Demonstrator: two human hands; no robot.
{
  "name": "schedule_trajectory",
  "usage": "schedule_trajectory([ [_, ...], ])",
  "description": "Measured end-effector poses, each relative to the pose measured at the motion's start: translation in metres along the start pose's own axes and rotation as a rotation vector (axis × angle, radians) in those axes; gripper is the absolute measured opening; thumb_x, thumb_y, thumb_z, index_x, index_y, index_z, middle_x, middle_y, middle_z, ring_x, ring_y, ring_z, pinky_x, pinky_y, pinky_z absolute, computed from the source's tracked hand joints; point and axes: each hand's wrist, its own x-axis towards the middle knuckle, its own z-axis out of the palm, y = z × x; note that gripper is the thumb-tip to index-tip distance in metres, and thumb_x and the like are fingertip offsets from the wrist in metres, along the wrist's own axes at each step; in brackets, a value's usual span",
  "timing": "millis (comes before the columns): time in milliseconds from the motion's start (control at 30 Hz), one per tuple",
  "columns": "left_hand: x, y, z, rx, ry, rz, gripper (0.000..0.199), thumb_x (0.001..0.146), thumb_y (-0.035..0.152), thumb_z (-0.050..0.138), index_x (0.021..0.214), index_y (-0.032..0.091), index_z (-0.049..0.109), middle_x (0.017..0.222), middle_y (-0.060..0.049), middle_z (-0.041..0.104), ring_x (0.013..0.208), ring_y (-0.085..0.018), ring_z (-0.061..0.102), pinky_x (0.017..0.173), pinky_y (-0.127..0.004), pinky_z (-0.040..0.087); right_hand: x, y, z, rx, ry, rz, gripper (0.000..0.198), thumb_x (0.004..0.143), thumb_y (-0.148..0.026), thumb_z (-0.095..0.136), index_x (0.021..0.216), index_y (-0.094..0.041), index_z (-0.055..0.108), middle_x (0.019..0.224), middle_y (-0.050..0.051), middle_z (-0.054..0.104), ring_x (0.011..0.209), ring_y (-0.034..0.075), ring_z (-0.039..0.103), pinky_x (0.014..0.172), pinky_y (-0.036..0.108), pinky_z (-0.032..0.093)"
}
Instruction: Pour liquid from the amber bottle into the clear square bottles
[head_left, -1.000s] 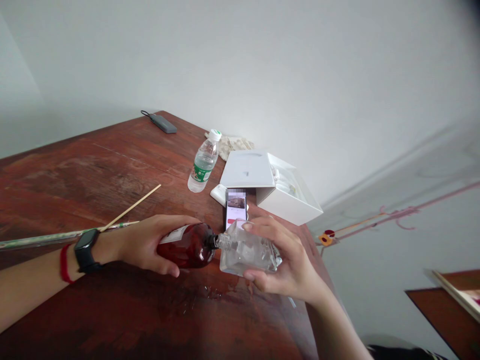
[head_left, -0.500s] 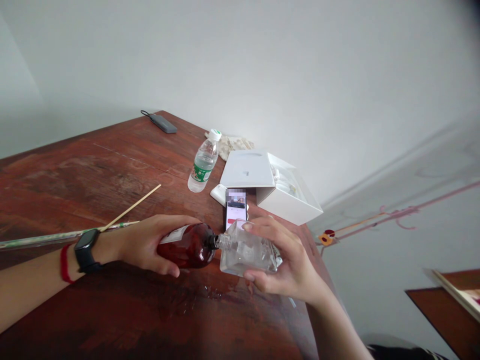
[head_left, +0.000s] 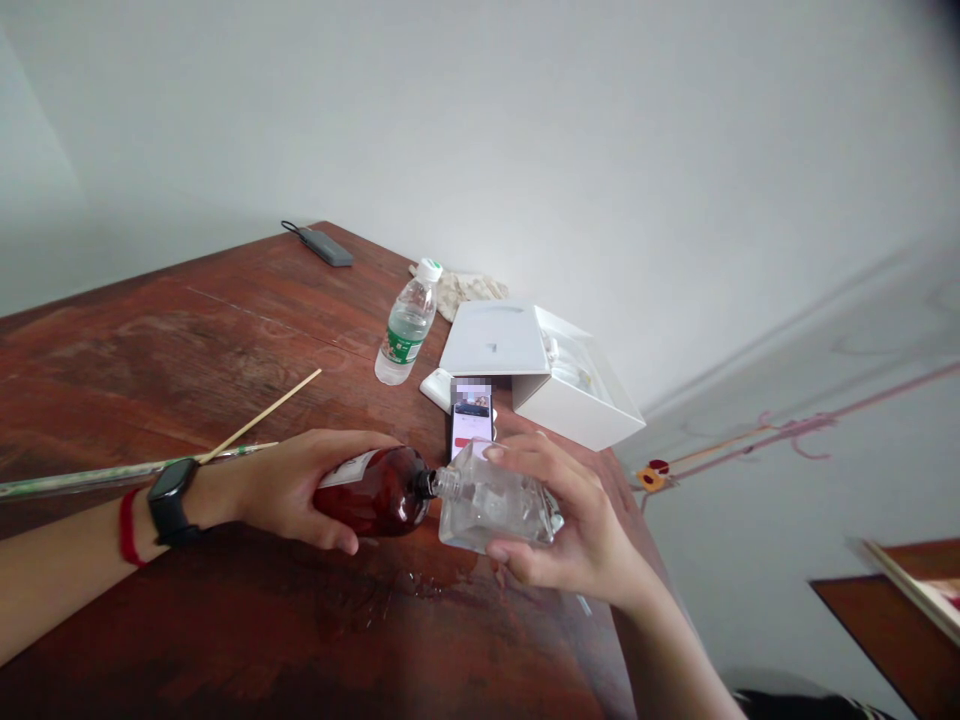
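Note:
My left hand [head_left: 300, 495] is wrapped round a dark red-brown bottle [head_left: 390, 490] with a white label, tipped on its side so its neck points right. In my right hand [head_left: 566, 510] is a clear square-sided bottle [head_left: 491, 500], also tilted, its threaded neck pointing left. The two mouths meet or nearly meet; I cannot tell whether one sits inside the other. Both bottles are above the table [head_left: 247, 620], where drops of liquid [head_left: 420, 585] lie below them. Some clear liquid seems to be inside the square bottle.
Behind the hands stand a capped water bottle [head_left: 405, 325] and an open white box [head_left: 577, 400]. A phone [head_left: 471, 415] with a lit screen leans by the box. On the left lie a thin wooden stick [head_left: 262, 412] and a wrapped strip [head_left: 90, 482]. A grey device [head_left: 328, 248] rests at the far corner.

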Motion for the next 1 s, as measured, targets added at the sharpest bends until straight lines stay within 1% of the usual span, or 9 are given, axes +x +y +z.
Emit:
schedule_trajectory([
  [233, -0.0005, -0.0020, -0.0001, 0.037, -0.013, 0.001, 0.091, 0.086, 0.075, 0.081, 0.154, 0.024, 0.052, 0.145, -0.012, 0.071, 0.127, -0.035, 0.071, 0.107, -0.038, 0.057, -0.0007, 0.0010, 0.0011, -0.010, 0.003, -0.006, 0.057, 0.090, -0.050, 0.083, 0.138, -0.026, 0.065, 0.122, 0.010, 0.079, 0.111, 0.030, 0.079, 0.092, 0.043, 0.067],
  [500, 0.0026, 0.0070, -0.0002, 0.013, -0.003, 0.008, 0.085, 0.087, 0.075, 0.081, 0.151, 0.025, 0.054, 0.140, -0.010, 0.073, 0.122, -0.033, 0.073, 0.106, -0.037, 0.057, 0.0025, -0.0029, -0.0020, -0.058, -0.009, -0.009, 0.053, 0.092, -0.053, 0.081, 0.133, -0.024, 0.067, 0.120, 0.012, 0.080, 0.107, 0.029, 0.080, 0.087, 0.041, 0.068],
  [667, 0.0013, 0.0050, 0.0011, 0.003, 0.013, -0.003, 0.087, 0.085, 0.072, 0.084, 0.152, 0.025, 0.054, 0.139, -0.011, 0.073, 0.122, -0.034, 0.073, 0.105, -0.039, 0.058, -0.0006, 0.0001, 0.0003, -0.023, 0.002, -0.007, 0.057, 0.090, -0.052, 0.083, 0.138, -0.027, 0.064, 0.125, 0.010, 0.079, 0.111, 0.030, 0.079, 0.089, 0.041, 0.067],
  [800, -0.0005, 0.0020, 0.0019, 0.036, 0.021, 0.006, 0.088, 0.084, 0.071, 0.085, 0.153, 0.025, 0.053, 0.141, -0.011, 0.073, 0.123, -0.034, 0.073, 0.107, -0.040, 0.057, -0.0011, 0.0008, 0.0007, -0.015, -0.003, 0.005, 0.059, 0.089, -0.052, 0.083, 0.139, -0.026, 0.065, 0.125, 0.011, 0.079, 0.111, 0.031, 0.079, 0.089, 0.043, 0.067],
  [1000, -0.0003, 0.0022, 0.0021, 0.031, 0.035, 0.010, 0.090, 0.085, 0.074, 0.082, 0.155, 0.026, 0.051, 0.140, -0.011, 0.073, 0.122, -0.034, 0.073, 0.108, -0.039, 0.057, -0.0012, 0.0003, 0.0018, -0.014, 0.007, -0.006, 0.058, 0.091, -0.052, 0.082, 0.139, -0.026, 0.065, 0.123, 0.011, 0.079, 0.110, 0.030, 0.079, 0.089, 0.043, 0.067],
])
